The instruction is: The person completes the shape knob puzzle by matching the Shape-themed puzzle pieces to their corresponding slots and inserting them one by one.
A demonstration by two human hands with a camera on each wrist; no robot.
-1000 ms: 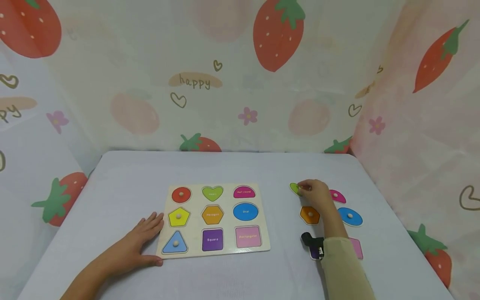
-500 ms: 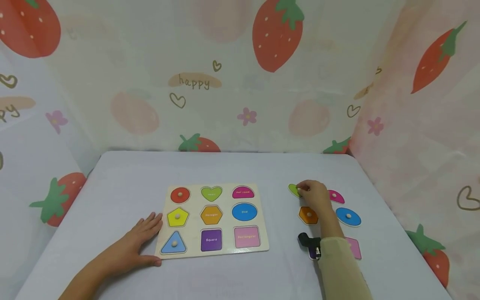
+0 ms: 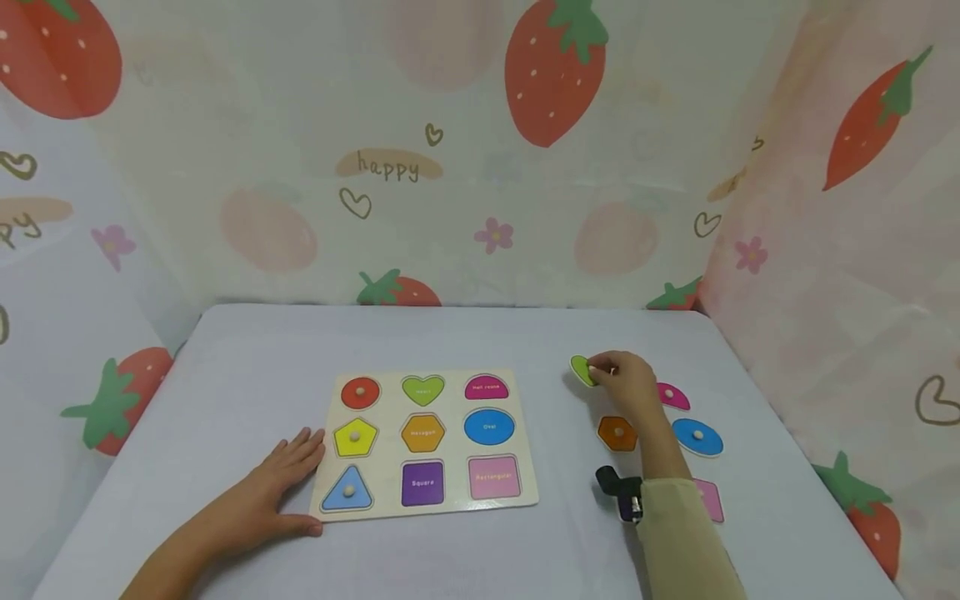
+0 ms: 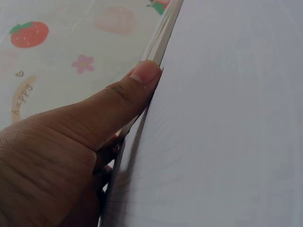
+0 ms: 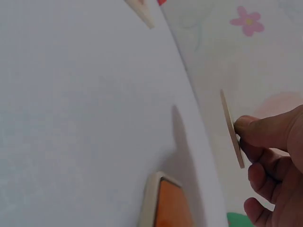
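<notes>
In the head view my right hand (image 3: 628, 385) pinches a green heart-shaped puzzle piece (image 3: 580, 368) between thumb and fingers. The right wrist view catches this heart piece (image 5: 230, 127) edge-on, raised off the table with its shadow below. My left hand (image 3: 273, 483) lies with fingers spread at the left edge of the wooden puzzle board (image 3: 529, 475). In the left wrist view the thumb (image 4: 147, 73) touches the board's edge. Red circle (image 3: 360, 392), yellow pentagon (image 3: 356, 437) and blue triangle (image 3: 347, 489) pieces with knobs sit in the board. Its other printed shapes show no knobs.
Around my right arm lie an orange hexagon (image 3: 617, 433), a magenta half round (image 3: 673, 396), a blue oval (image 3: 698, 437) and a pink piece (image 3: 708, 500) partly behind the sleeve. A black wrist-camera mount (image 3: 618, 492) partly covers a dark piece. White cloth (image 3: 450, 558) covers the table.
My right hand has lifted the green heart piece from the table and shifted it slightly left and away. My left hand stays by the board.
</notes>
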